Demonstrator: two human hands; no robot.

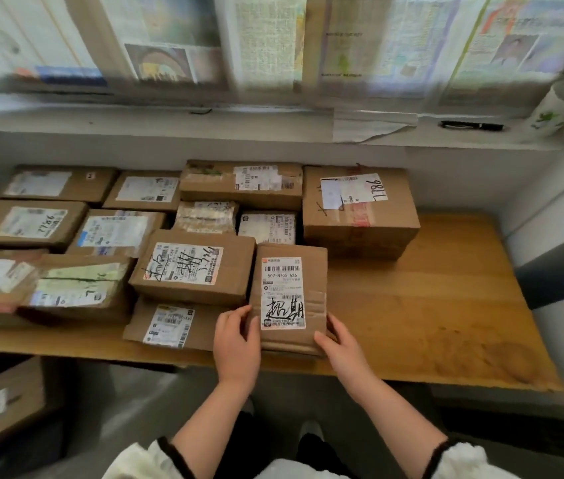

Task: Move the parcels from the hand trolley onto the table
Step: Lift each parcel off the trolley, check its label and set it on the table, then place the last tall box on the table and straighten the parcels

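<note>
Left hand (237, 340) and right hand (341, 344) each clasp a near corner of the parcel (290, 295), at the table's (429, 305) near edge. It looks light, stiff and creased, so the side edges probably give the surest hold.

Parcels (235, 271): all brown cardboard, white labels, black barcodes. Front parcel (290, 295): white label, orange logo in one corner, bold black marker scrawl. Big box (360, 216): white label with black digits, strip of red-printed tape. Left parcel (76, 285): pale green label, dark green line across it. Table (429, 305): honey-yellow wood, straight grain, mottled patch near the front. Sill (135, 122): white. Pen (470, 125): black. Roll (560, 108): white, green print. Sleeves (463, 458): white, black cuff trim. Window papers (266, 39): faded multicolour print.
</note>
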